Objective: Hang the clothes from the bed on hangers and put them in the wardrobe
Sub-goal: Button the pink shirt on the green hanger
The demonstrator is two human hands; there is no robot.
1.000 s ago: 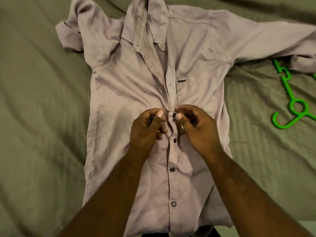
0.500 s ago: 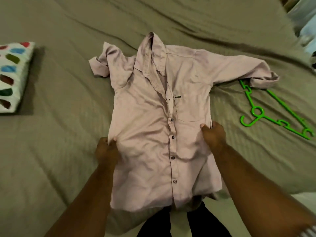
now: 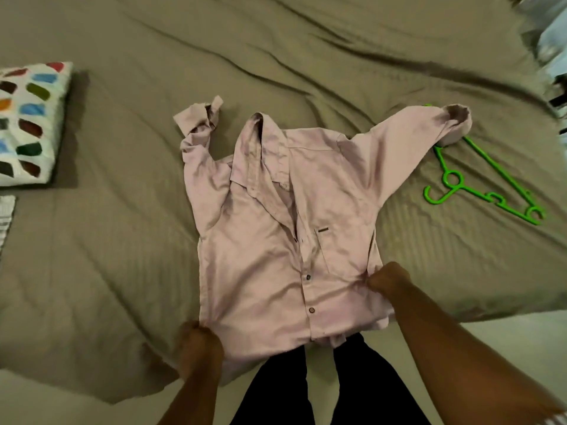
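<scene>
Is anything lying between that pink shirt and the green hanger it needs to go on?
Nothing visible does. Only bare bedsheet lies between the pink shirt and the green hanger; one cuff overlaps its tip.

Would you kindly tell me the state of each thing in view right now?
shirt: flat on the bed, lower buttons fastened, collar open.
left hand: gripping the shirt's lower edge.
right hand: gripping the shirt's side edge.
hanger: bare, flat, partly under the shirt's sleeve.
pillow: resting on the bed.
bed: sheet wrinkled.
</scene>
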